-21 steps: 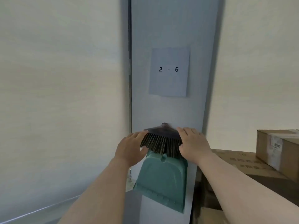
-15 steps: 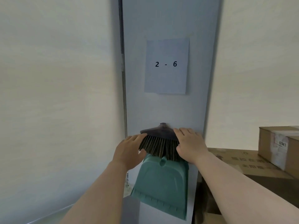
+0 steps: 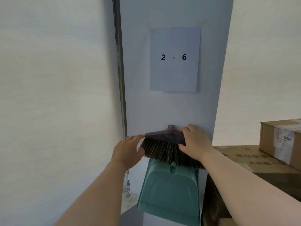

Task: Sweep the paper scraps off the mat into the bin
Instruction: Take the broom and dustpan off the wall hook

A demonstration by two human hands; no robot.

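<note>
A dark brush head (image 3: 164,144) with brown bristles stands upside down against a grey pillar, just above a teal dustpan (image 3: 169,191) that hangs or leans below it. My left hand (image 3: 127,152) cups the brush's left end, fingers curled around the bristles. My right hand (image 3: 195,142) lies over the brush's right end, gripping its dark back. No mat, paper scraps or bin are in view.
The grey pillar (image 3: 171,110) carries a paper sheet marked "2 - 6" (image 3: 174,59). Pale blinds hang on both sides. Stacked cardboard boxes (image 3: 280,144) sit at the right, close to my right forearm. A beaded cord (image 3: 128,185) dangles left of the dustpan.
The view has drifted slightly, so the pillar and the sign sit a little differently in frame. Both hands stay on the brush head, with the right hand slightly further over its back.
</note>
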